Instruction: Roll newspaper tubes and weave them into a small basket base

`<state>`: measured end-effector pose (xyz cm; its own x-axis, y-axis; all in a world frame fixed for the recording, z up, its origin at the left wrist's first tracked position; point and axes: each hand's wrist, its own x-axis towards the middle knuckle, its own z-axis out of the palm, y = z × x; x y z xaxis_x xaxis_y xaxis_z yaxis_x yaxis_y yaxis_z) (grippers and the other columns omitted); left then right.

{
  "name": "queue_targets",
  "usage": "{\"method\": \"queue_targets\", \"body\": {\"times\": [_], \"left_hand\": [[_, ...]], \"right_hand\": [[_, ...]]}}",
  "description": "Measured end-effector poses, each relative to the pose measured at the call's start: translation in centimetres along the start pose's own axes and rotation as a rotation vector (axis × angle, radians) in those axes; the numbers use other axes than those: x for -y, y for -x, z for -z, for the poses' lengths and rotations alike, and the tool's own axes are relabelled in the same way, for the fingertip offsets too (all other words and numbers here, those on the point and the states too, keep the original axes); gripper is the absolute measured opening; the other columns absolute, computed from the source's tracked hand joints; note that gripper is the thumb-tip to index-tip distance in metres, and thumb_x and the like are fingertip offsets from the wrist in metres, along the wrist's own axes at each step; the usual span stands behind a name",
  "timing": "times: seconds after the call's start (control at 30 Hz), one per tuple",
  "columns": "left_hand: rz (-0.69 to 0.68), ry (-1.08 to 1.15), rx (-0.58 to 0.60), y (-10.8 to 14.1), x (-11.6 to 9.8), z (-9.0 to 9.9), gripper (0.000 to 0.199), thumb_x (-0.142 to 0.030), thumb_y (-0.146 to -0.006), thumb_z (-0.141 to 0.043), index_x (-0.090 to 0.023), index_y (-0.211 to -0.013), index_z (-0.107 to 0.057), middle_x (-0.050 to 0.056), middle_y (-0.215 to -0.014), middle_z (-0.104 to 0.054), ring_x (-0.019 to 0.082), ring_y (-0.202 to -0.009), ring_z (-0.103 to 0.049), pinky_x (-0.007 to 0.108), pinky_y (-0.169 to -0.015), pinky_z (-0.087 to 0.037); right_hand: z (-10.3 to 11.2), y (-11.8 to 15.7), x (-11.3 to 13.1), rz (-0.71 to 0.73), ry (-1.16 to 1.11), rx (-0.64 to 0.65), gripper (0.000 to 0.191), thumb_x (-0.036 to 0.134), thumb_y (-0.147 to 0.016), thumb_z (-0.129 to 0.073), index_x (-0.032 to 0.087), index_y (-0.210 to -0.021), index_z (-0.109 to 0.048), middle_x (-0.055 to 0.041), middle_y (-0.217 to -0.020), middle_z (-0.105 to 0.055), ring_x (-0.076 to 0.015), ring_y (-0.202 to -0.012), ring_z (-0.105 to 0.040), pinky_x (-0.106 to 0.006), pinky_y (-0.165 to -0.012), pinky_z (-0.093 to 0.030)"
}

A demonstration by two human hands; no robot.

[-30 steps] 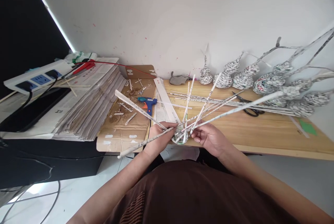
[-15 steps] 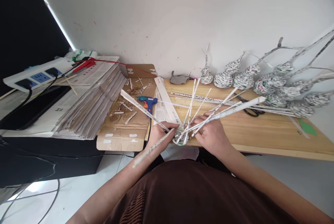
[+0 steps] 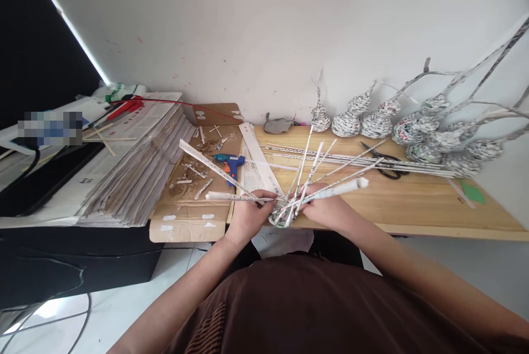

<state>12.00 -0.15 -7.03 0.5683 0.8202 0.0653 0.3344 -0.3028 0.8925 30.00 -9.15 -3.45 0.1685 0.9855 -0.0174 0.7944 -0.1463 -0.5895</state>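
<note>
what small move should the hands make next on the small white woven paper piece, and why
Probably the bare right hand should fold the thick white rolled-paper tube over a neighbouring thinner white printed-paper rod: the tube's end sticks out free to the right, across that hand, while the bare left hand holds the woven piece on the other side.

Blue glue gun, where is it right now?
In the head view, the blue glue gun lies left of centre near the cardboard's right edge, beyond the left hand, between paper scraps and long white paper strips.
</note>
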Motion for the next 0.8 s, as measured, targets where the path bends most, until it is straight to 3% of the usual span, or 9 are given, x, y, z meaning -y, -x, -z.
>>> {"method": "queue_targets", "body": {"times": [0.3,0.43,0.63,0.8], "left_hand": [[0.010,-0.077,0.054,-0.3,-0.3,0.5,0.016,-0.026,-0.078,-0.061,-0.020,-0.085,-0.074,0.003,-0.081,-0.075,0.018,-0.076,-0.067,0.027,-0.071,-0.052],[0.012,-0.002,0.094,-0.3,-0.1,0.4,0.018,-0.024,-0.079,-0.059,-0.018,-0.087,-0.074,0.005,-0.085,-0.075,0.019,-0.079,-0.069,0.028,-0.074,-0.053],[0.030,-0.033,0.122,-0.5,-0.1,0.8,0.018,-0.027,-0.077,-0.061,-0.019,-0.086,-0.075,0.005,-0.083,-0.076,0.021,-0.079,-0.069,0.030,-0.074,-0.053],[0.015,-0.164,0.098,-0.6,-0.6,0.9,0.018,-0.029,-0.081,-0.056,-0.021,-0.081,-0.073,0.003,-0.078,-0.074,0.020,-0.074,-0.068,0.028,-0.071,-0.050]], "right_hand": [[-1.1,-0.9,-0.1,-0.002,-0.224,0.033,0.014,0.012,-0.073,-0.057,0.020,-0.074,-0.069,0.0001,-0.069,-0.069,-0.0152,-0.065,-0.062,-0.024,-0.061,-0.044],[-1.3,-1.3,0.1,-0.050,-0.271,0.080,0.009,0.012,-0.067,-0.062,0.019,-0.068,-0.067,0.0007,-0.065,-0.068,-0.0150,-0.062,-0.062,-0.022,-0.056,-0.042],[-1.1,-1.4,0.9,-0.009,-0.159,0.095,0.011,0.011,-0.068,-0.063,0.020,-0.071,-0.069,-0.0009,-0.069,-0.070,-0.0158,-0.064,-0.063,-0.023,-0.057,-0.042],[-1.2,-1.3,0.9,0.142,-0.009,0.032,0.010,0.009,-0.067,-0.062,0.018,-0.068,-0.066,-0.0020,-0.067,-0.066,-0.0150,-0.063,-0.059,-0.023,-0.059,-0.041]]}}
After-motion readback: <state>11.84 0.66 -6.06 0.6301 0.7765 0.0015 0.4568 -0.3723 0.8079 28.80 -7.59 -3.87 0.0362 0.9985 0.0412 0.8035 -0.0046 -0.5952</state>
